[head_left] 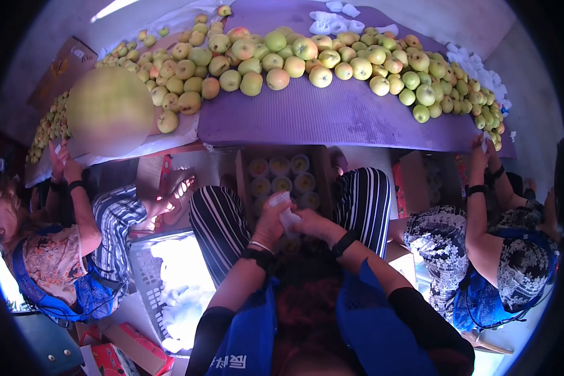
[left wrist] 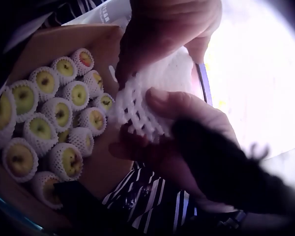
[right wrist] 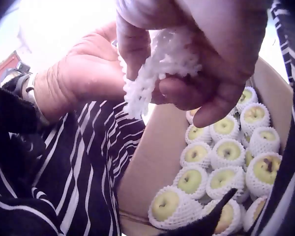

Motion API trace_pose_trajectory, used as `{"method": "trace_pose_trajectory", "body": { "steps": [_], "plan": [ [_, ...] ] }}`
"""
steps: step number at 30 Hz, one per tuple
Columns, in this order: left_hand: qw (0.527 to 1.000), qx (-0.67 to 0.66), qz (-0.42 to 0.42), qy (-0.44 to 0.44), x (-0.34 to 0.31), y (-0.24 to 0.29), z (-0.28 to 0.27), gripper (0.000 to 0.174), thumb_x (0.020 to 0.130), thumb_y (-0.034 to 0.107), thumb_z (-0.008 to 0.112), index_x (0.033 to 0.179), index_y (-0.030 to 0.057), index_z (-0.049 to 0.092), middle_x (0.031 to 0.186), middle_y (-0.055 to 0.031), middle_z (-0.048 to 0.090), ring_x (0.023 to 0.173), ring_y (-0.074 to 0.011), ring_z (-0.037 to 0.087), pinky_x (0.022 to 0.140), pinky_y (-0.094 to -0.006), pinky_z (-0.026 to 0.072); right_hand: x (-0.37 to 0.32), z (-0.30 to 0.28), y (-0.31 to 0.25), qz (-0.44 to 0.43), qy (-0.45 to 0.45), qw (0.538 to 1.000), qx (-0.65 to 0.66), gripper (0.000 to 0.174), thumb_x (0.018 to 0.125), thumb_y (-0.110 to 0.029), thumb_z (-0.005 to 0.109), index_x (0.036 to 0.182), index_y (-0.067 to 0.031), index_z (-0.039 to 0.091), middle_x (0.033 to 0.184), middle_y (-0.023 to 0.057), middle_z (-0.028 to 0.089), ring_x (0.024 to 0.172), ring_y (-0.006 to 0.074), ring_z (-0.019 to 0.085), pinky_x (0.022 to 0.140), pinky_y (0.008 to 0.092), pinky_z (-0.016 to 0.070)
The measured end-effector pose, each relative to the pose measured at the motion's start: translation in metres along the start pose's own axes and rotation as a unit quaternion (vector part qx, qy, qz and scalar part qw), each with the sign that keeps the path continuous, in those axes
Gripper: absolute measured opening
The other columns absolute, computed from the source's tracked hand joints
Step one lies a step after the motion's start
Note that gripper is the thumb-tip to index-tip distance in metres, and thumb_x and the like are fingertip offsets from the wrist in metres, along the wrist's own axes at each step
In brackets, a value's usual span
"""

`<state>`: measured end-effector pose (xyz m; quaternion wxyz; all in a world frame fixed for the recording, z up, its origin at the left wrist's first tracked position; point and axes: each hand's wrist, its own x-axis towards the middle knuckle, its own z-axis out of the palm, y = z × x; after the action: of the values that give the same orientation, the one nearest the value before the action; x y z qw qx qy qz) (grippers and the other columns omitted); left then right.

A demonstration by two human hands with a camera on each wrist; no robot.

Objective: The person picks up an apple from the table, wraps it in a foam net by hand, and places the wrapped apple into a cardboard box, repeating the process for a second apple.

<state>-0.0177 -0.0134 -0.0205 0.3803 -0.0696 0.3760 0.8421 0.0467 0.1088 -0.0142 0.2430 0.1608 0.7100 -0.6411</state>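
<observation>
- Left wrist view, nearest: we have a crumpled white foam net (left wrist: 164,73) bunched between the left hand (head_left: 269,223) and the right hand (head_left: 314,224); whether anything sits inside it, we cannot tell.
- We judge it nearly weightless, soft and springy, unlikely to slip, though its thin strands could tear if pulled hard; we would take it by the rim, using fingertips.
- Our right hand pinches the mesh between thumb and curled fingers, with little gap.
- Our left hand grips the same net from the other side; its fingertips are partly hidden.
- Below and just beyond the hands, we see a cardboard box (right wrist: 147,167) of netted apples (right wrist: 228,150), stacked close; firm and rounder to hold, they would probably bruise if dropped.
- Left of the hands, lower down, stands a grey crate (head_left: 145,269) with glaring white contents.
- Well beyond the hands, the purple-covered counter (head_left: 257,119) carries loose apples (head_left: 320,76), bare and probably smooth.
</observation>
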Motion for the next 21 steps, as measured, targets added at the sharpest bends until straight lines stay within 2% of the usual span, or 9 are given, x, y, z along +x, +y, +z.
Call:
{"method": "trace_pose_trajectory", "body": {
  "steps": [3,5,7,9,10,13,15,18,21],
  "plan": [
    [1.0,0.004,0.001,0.008,-0.002,0.009,0.003,0.024,0.075,0.008,0.056,0.097,0.0009,0.047,0.073,-0.007,0.053,0.066,-0.0172,0.053,0.062,-0.0301,0.0472,-0.001,-0.006,0.003,0.001,-0.055,0.996,-0.074,0.039,0.064,-0.016,0.062,0.099,-0.001,0.056,0.092,0.01,0.059,0.082,0.0189,0.056,0.073,0.0291,0.0429],
    [0.998,0.058,0.018,0.006,-0.003,0.009,0.005,0.022,0.073,0.007,0.056,0.094,0.0019,0.05,0.074,-0.0059,0.053,0.066,-0.0156,0.053,0.061,-0.0275,0.0458,-0.008,-0.011,-0.005,-0.056,-0.04,0.997,0.027,0.047,0.066,-0.014,0.065,0.108,0.001,0.05,0.103,0.0078,0.055,0.093,0.0155,0.052,0.082,0.0283,0.0402],
    [0.992,0.114,0.06,0.02,-0.005,0.009,0.007,0.021,0.071,0.007,0.056,0.091,0.0029,0.052,0.075,-0.0048,0.053,0.067,-0.0139,0.053,0.06,-0.025,0.0444,-0.008,-0.016,-0.008,-0.129,-0.033,0.991,0.032,0.053,0.065,-0.016,0.068,0.11,0.0009,0.047,0.105,0.0068,0.054,0.096,0.0143,0.05,0.084,0.0284,0.0388],
    [0.979,0.197,0.038,-0.033,-0.005,0.003,0.011,0.017,0.073,0.006,0.052,0.089,0.0051,0.053,0.076,-0.0037,0.054,0.069,-0.013,0.054,0.063,-0.0256,0.0453,0.002,-0.015,0.009,-0.072,-0.102,0.99,0.059,0.054,0.064,-0.014,0.068,0.111,-0.0013,0.046,0.102,0.0059,0.054,0.096,0.0137,0.049,0.086,0.0286,0.0376],
    [0.964,0.246,0.077,-0.061,-0.006,0.006,0.011,0.016,0.073,0.006,0.051,0.089,0.0053,0.053,0.077,-0.0041,0.054,0.07,-0.0132,0.054,0.064,-0.0256,0.0455,0.003,-0.009,0.009,-0.097,-0.124,0.98,0.122,0.056,0.062,-0.01,0.067,0.113,-0.0033,0.043,0.097,0.0053,0.054,0.095,0.0153,0.05,0.083,0.0296,0.0404],
    [0.998,0.006,0.003,-0.064,-0.01,0.011,0.02,0.015,0.077,0.007,0.049,0.092,0.0056,0.05,0.077,-0.0051,0.055,0.068,-0.0129,0.055,0.06,-0.0274,0.0469,-0.001,-0.006,-0.001,-0.009,-0.107,0.979,0.174,0.062,0.06,-0.009,0.067,0.115,-0.0048,0.039,0.1,0.0047,0.051,0.093,0.0161,0.051,0.078,0.0285,0.0423],
    [0.999,-0.006,0.025,-0.048,-0.013,0.014,0.024,0.014,0.077,0.01,0.05,0.091,0.0061,0.05,0.073,-0.0035,0.053,0.062,-0.0117,0.052,0.055,-0.0265,0.0462,0.002,0.003,-0.002,-0.008,-0.123,0.975,0.185,0.066,0.058,-0.011,0.068,0.116,-0.0052,0.037,0.104,0.0046,0.049,0.093,0.0146,0.05,0.078,0.0269,0.0412],
    [0.999,0.0,0.031,-0.039,-0.005,0.009,0.023,0.012,0.08,0.016,0.051,0.089,0.0069,0.05,0.065,-0.0003,0.049,0.053,-0.0099,0.048,0.048,-0.0252,0.044,0.001,0.005,-0.005,0.007,-0.065,0.976,0.206,0.059,0.06,-0.009,0.066,0.113,-0.0058,0.041,0.101,0.0044,0.051,0.09,0.014,0.051,0.073,0.0265,0.0428],
    [1.0,0.022,0.02,-0.007,-0.001,0.006,0.017,0.015,0.084,0.023,0.049,0.084,0.0076,0.05,0.06,0.0024,0.045,0.048,-0.0081,0.044,0.044,-0.0238,0.0396,0.011,0.008,0.0,0.032,-0.062,0.992,0.102,0.051,0.063,-0.008,0.064,0.11,-0.0067,0.045,0.098,0.0038,0.054,0.088,0.014,0.052,0.071,0.027,0.0436]
  ]
}}
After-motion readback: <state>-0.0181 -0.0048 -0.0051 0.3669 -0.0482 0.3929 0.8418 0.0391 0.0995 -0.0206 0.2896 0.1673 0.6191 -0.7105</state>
